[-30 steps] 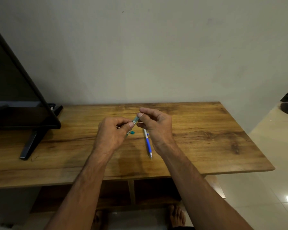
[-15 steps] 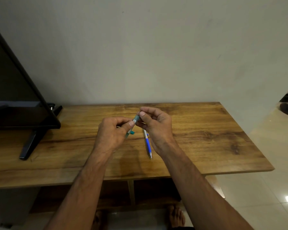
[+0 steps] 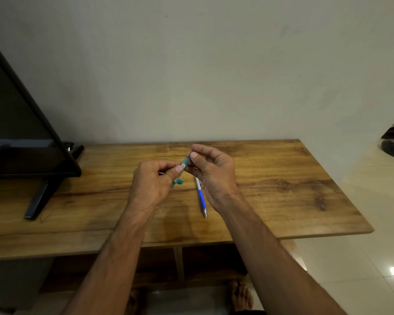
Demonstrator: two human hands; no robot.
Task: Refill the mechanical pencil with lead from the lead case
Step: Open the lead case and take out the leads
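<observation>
little has changed: left hand [image 3: 151, 185] still grips lead case [image 3: 184, 164], right hand [image 3: 214, 172] pinches its top.

Left hand [image 3: 150, 184], right hand [image 3: 214, 171], close together, fingers [image 3: 199, 147] curled, pinching

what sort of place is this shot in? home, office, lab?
Probably a home room, not a lab: a TV shares a wooden table against a plain wall, the floor is tiled, and a bare foot shows underneath.
</observation>
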